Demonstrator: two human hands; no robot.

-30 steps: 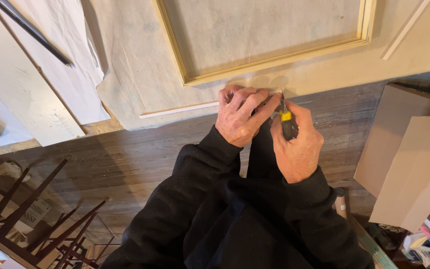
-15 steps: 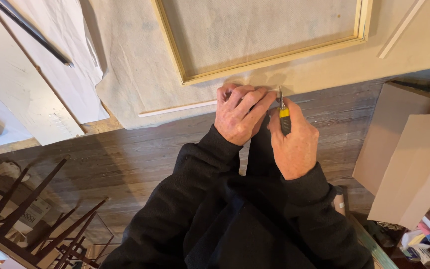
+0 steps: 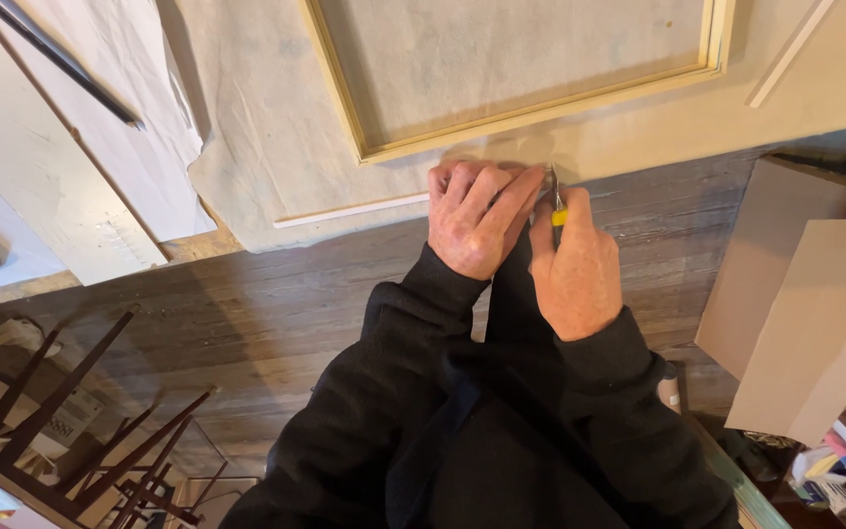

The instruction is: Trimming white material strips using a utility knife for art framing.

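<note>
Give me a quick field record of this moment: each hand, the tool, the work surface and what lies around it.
left hand: pressed flat on the canvas edge, fingers curled
right hand: gripping a yellow-handled tool, tip at the canvas edge
canvas: pale sheet lying on the wooden floor
frame: light wood, lying on the canvas
thin wood strip: left of the left hand
cardboard boxes: at right
</note>
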